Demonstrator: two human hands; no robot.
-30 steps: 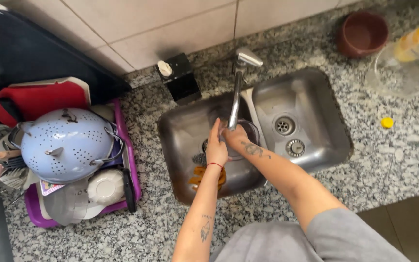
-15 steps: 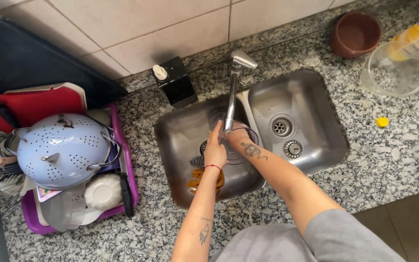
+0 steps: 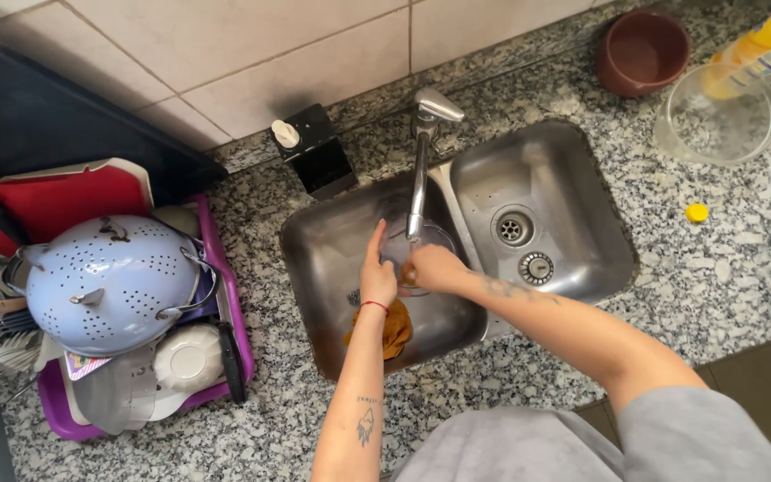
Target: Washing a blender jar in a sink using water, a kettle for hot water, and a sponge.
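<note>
Shiny steel sink [image 3: 573, 259] with two smooth, dull-grey bowls and a bright metal tap [image 3: 419, 170]. Clear glass bowl [image 3: 403, 254], see-through and wet, between the left hand [image 3: 377, 278] and the right hand [image 3: 428, 266]. Speckled grey stone tabletop [image 3: 716, 286], polished. Glossy pale wall tiles [image 3: 252, 54]. Smooth light-blue metal colander [image 3: 109, 281] full of little holes. Purple plastic drying tray [image 3: 225, 295]. Soft orange cloth [image 3: 394, 326].

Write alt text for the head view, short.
Seen from above, a person's left hand and right hand hold a clear glass bowl under the faucet in the left basin of a steel double sink. An orange cloth lies in the basin below. A blue colander tops a purple dish rack on the granite counter.
</note>
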